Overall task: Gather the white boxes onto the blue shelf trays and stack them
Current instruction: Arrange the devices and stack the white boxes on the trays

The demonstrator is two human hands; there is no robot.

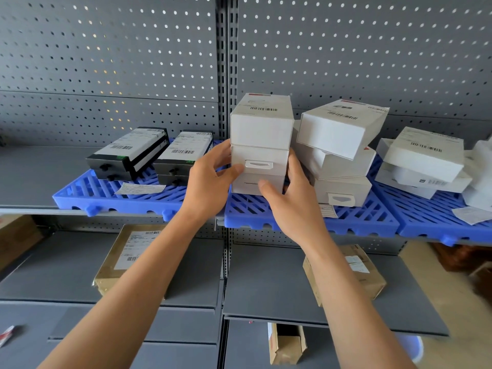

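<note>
Two hands, left hand and right hand, clamp their fingers on the sides of a stack of white boxes on a blue tray.

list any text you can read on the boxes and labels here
None can be read.
White boxes: barcode labels, print too small.
Black boxes: barcode labels, blurred.
Paper slips on blue trays: blurred.
Brown parcels below: labels blurred.
</note>
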